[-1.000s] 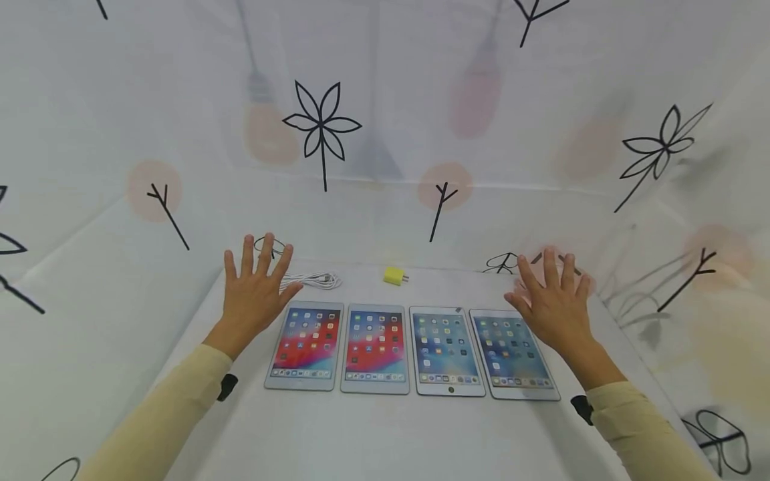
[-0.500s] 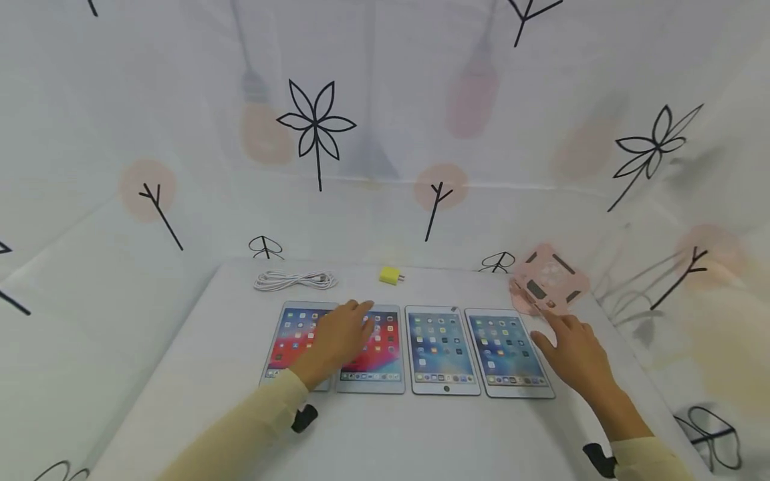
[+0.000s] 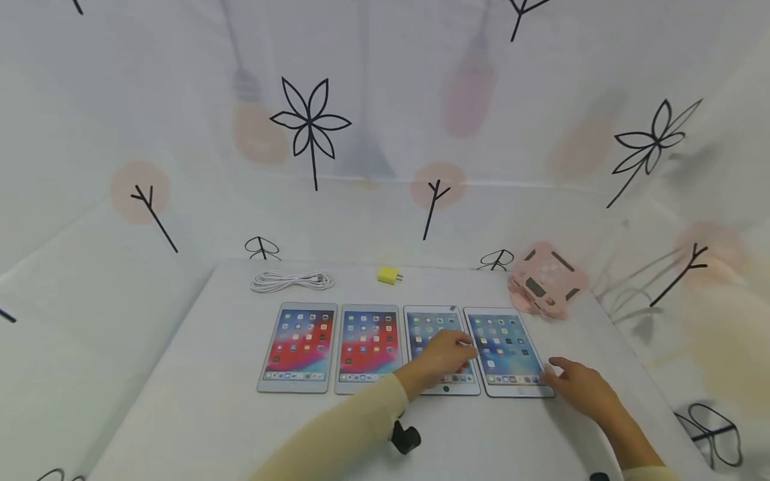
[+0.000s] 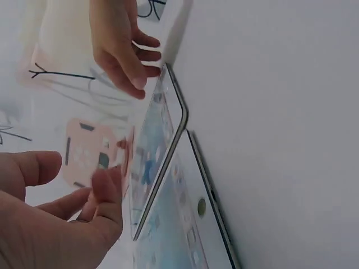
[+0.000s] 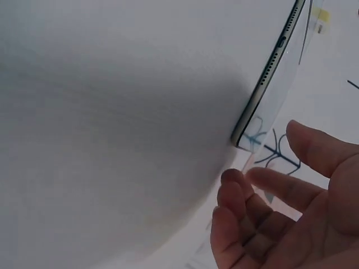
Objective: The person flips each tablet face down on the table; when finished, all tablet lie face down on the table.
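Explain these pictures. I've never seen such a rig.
There is no robot, just a person's bare left hand and right hand. The wide picture comes from a camera on the head, looking forward and down; each close-up comes from a camera on one wrist. On the white table lie four lit tablets in a row. Behind them are a coiled white cable and a yellow plug, with a pink object at the far right. Neither hand holds anything: the left is over the third tablet from the left, the right beside the rightmost tablet.
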`<state>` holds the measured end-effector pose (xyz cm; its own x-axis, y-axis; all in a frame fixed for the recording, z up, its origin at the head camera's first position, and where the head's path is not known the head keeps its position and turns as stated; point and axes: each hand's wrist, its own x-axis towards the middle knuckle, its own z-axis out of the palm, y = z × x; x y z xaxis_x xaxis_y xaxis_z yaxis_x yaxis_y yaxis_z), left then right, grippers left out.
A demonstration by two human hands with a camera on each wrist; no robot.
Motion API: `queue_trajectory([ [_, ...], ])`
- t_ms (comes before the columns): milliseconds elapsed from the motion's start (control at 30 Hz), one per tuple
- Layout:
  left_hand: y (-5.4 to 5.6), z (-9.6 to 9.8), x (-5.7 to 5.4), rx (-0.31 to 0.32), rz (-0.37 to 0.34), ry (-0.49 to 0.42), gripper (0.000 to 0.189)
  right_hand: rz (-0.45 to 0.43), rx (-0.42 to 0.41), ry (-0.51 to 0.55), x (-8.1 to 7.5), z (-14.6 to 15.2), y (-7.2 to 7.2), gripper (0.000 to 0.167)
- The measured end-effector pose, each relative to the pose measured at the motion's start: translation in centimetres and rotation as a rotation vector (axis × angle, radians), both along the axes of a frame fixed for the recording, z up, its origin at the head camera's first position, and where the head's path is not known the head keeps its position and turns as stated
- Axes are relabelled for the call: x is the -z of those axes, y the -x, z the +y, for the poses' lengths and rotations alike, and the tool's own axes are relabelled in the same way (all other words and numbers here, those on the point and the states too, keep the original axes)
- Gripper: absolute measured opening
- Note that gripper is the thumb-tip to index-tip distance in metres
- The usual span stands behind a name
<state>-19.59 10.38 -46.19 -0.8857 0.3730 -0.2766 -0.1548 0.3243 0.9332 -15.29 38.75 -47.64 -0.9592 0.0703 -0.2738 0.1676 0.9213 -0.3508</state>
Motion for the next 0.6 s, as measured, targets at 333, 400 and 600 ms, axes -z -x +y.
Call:
queue_trajectory([
  [333, 0.6, 4.2, 0.4, -0.137, -0.135, 0.008, 0.038, -0.071, 0.011, 0.063, 1.1, 0.0, -0.3, 0.067],
  [400, 0.7, 4.4, 0.4, -0.154, -0.161, -0.023, 0.041, -0.076, -0.002, 0.063, 1.1, 0.0, -0.2, 0.067],
  [600, 0.7, 4.9, -0.1, -0.121, -0.187, -0.017, 0.05, -0.107, 0.007, 0.113, 0.7, -0.2, -0.2, 0.067],
])
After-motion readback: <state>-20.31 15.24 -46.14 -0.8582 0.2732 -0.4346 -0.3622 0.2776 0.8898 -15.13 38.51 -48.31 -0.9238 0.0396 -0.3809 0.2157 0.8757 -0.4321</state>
